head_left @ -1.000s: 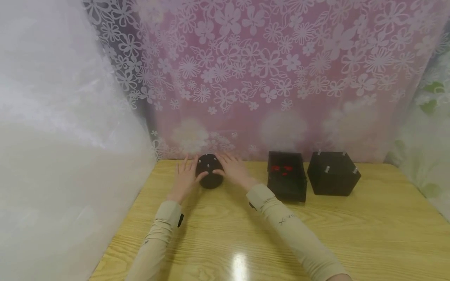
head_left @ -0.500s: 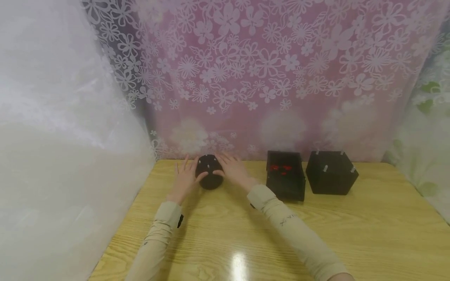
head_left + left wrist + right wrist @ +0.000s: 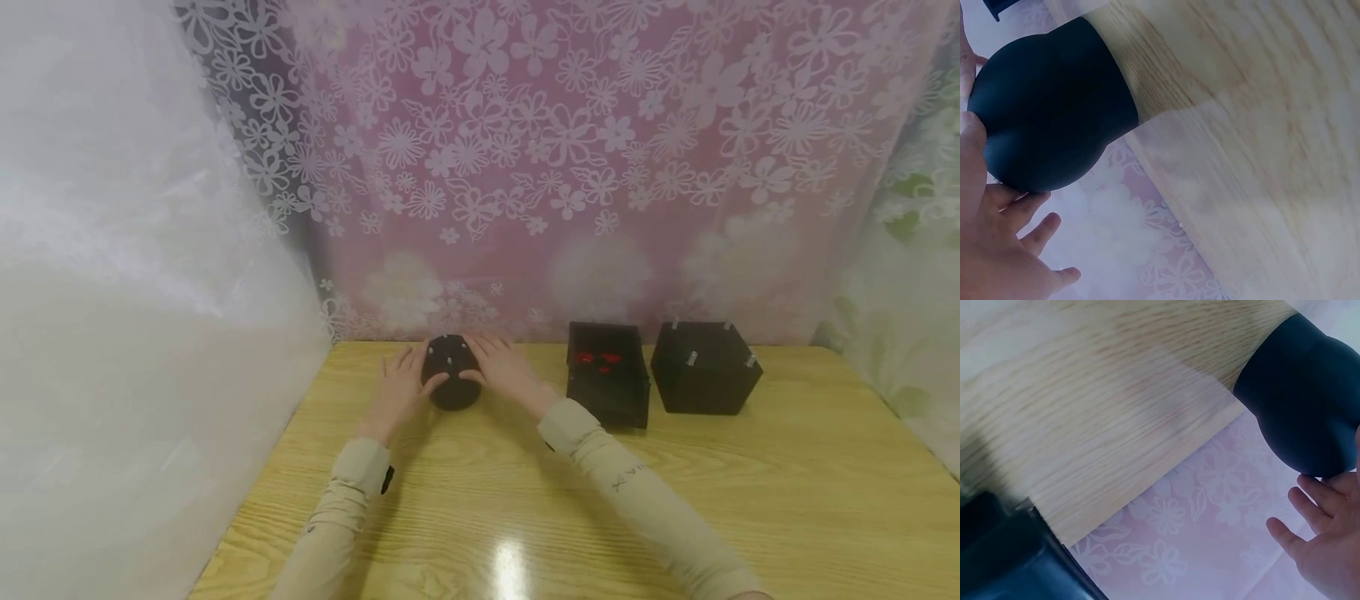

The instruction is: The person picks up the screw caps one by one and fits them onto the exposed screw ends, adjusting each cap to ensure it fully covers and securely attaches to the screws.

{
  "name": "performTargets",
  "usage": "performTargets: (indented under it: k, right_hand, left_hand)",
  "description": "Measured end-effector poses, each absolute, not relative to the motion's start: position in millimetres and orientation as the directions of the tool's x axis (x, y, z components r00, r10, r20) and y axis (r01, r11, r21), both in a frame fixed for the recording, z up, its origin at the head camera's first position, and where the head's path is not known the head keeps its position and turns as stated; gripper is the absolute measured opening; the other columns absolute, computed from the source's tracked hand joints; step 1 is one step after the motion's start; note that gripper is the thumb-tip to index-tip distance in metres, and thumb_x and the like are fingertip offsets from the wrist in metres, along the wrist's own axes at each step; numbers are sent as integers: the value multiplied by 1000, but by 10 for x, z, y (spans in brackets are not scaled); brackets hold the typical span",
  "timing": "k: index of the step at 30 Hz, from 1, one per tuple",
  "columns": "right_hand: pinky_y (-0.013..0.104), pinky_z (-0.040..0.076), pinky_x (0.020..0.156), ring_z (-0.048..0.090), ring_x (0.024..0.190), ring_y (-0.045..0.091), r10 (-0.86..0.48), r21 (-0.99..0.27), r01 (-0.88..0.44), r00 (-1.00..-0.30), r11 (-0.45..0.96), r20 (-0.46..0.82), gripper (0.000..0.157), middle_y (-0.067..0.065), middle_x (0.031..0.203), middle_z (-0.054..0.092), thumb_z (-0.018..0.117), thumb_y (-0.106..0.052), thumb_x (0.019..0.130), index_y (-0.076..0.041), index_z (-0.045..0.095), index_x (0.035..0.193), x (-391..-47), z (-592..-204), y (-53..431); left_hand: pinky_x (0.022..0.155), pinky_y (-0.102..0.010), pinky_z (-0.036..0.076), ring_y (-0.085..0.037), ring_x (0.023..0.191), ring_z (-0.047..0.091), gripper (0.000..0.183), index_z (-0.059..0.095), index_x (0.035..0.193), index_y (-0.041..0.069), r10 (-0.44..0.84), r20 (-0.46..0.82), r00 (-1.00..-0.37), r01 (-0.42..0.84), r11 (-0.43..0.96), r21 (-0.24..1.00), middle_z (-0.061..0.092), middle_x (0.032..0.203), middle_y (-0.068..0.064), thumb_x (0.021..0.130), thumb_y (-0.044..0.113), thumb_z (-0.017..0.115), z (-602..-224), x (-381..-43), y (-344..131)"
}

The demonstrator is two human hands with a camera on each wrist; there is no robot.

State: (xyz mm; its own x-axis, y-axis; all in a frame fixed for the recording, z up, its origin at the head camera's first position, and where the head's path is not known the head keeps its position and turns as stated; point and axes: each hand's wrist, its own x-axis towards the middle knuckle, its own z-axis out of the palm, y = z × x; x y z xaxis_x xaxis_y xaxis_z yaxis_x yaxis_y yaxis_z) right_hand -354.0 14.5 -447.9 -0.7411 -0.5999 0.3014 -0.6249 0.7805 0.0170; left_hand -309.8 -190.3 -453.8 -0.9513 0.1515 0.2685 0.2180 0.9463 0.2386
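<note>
A black rounded object (image 3: 453, 392) with several small light pegs on top stands near the back edge of the table, left of centre. In the left wrist view the black object (image 3: 1047, 112) has a bulging body that narrows at one end. My left hand (image 3: 397, 392) holds its left side, thumb on the near face and fingertips along the edge. Opposite, my right hand (image 3: 512, 375) grips the right side, its thumb also on the near face. Some fingers of the right hand (image 3: 1329, 531) are spread apart from the surface.
On the wooden table (image 3: 480, 492), right of my hands, stands an open black box (image 3: 609, 404) with red marks inside. Beside it is a black angular block (image 3: 705, 375) with several light pegs on top. A pink flowered curtain (image 3: 525, 208) hangs behind.
Both hands and the black rounded object have shifted slightly toward me and to the right. The open box and the angular block stay put; the head view has turned slightly.
</note>
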Motion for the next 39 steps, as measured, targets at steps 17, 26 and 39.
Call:
performTargets:
  k: [17, 26, 39]
  right_hand:
    - [46, 32, 106, 42, 127, 27, -594, 43, -625, -716, 780, 366, 72, 11, 140, 42, 45, -51, 92, -5, 28, 144, -3271, -4466, 249]
    - [45, 30, 107, 42, 127, 27, -595, 45, -628, -709, 777, 379, 71, 11, 140, 43, 50, -48, 91, -5, 29, 144, -3184, -4483, 298]
    - [49, 32, 105, 42, 127, 29, -595, 37, -634, -702, 773, 393, 71, 14, 139, 43, 50, -47, 91, -5, 29, 144, -3149, -4502, 419]
  left_hand:
    - [108, -61, 14, -35, 129, 37, 73, 31, 144, 9, 192, 355, -915, 285, 930, 233, 43, 139, -15, 90, 56, 45, -4540, -2906, -1807]
    - [108, -60, 14, -31, 130, 36, 73, 32, 143, 8, 211, 376, -902, 296, 937, 184, 45, 138, -14, 89, 56, 46, -4572, -2836, -1776]
    - [108, -60, 14, -31, 131, 35, 74, 28, 145, 11, 200, 387, -900, 291, 937, 192, 45, 138, -14, 90, 58, 42, -4596, -2795, -1652]
